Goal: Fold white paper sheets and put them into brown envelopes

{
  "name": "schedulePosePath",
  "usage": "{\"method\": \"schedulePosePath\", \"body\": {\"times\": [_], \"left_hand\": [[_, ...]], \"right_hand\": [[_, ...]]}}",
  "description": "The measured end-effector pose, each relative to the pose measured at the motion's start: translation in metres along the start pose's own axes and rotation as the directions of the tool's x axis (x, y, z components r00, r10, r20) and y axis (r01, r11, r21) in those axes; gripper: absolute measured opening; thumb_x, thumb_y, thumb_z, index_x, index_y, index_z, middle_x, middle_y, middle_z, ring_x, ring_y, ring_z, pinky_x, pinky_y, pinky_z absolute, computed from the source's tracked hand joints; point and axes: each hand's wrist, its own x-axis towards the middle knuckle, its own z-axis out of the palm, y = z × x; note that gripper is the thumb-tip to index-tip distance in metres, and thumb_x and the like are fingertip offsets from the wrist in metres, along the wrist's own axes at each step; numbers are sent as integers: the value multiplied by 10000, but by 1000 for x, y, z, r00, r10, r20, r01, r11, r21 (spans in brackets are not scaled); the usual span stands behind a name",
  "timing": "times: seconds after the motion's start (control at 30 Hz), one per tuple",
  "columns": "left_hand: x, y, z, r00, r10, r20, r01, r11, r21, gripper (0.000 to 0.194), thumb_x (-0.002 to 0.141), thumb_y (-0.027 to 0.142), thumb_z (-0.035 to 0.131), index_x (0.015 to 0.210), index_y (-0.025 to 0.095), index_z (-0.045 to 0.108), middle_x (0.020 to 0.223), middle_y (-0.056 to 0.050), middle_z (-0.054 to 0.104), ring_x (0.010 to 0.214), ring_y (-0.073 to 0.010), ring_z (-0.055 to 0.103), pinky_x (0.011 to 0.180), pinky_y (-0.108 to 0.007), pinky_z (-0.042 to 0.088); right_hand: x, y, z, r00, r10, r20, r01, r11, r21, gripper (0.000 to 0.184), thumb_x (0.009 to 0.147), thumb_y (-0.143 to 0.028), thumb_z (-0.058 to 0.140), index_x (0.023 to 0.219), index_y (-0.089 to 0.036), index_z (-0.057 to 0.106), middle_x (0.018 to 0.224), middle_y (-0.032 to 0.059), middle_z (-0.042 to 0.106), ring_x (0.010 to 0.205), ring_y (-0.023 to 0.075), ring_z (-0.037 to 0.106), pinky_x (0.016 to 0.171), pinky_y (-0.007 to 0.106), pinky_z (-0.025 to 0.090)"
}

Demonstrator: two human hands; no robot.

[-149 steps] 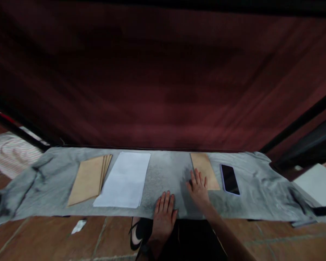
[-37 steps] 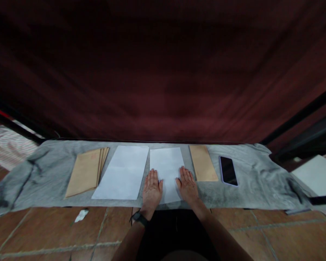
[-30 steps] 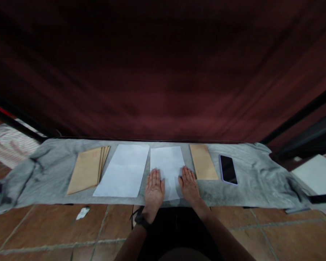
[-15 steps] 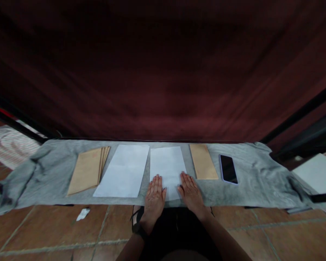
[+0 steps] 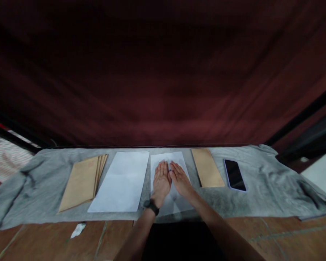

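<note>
A white sheet of paper (image 5: 176,206) lies flat on a grey cloth, partly covered by my hands. My left hand (image 5: 161,182) rests palm down on it, fingers stretched out together. Beside it my right hand (image 5: 180,178) also lies flat on the sheet, its thumb close to the left hand's fingers. To the left is a larger stack or sheet of white paper (image 5: 122,181). On the right a single brown envelope (image 5: 207,168) lies near the sheet's edge.
A fanned stack of brown envelopes (image 5: 80,181) lies at the left of the grey cloth (image 5: 266,181). A phone (image 5: 235,175) with a dark screen is on the right. A dark red curtain (image 5: 163,108) hangs behind; a white scrap (image 5: 78,230) is on the tiled floor.
Both hands have slid forward over the paper and come together near its middle. The view has shifted slightly, so the cloth sits lower in the picture.
</note>
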Motion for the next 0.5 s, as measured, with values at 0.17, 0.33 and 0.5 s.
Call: {"method": "schedulePosePath", "body": {"times": [0.17,0.33,0.5], "left_hand": [[39,-22,19,996,-40,76,35,997,64,591,963,206,310,1539,77,343,1580,-170,396,1509,-267,282,1219,-505,288],[39,-37,29,995,-101,10,100,991,94,598,979,285,320,1534,66,348,1586,-177,384,1512,-273,274,1222,-494,277],[41,-41,30,981,-190,-47,193,977,86,608,976,295,314,1518,26,365,1567,-207,402,1497,-299,305,1213,-499,292]], "right_hand": [[45,12,22,996,38,87,-25,990,-140,478,1064,-261,275,1464,-135,504,1529,117,484,1453,209,391,1218,439,288],[45,37,34,995,89,51,-75,969,-236,483,1046,-328,388,1499,-177,462,1586,112,392,1473,249,355,1217,474,250],[46,50,41,981,174,-89,-192,944,-270,549,1047,-373,350,1515,-94,419,1559,175,420,1448,281,394,1195,477,276]]}}
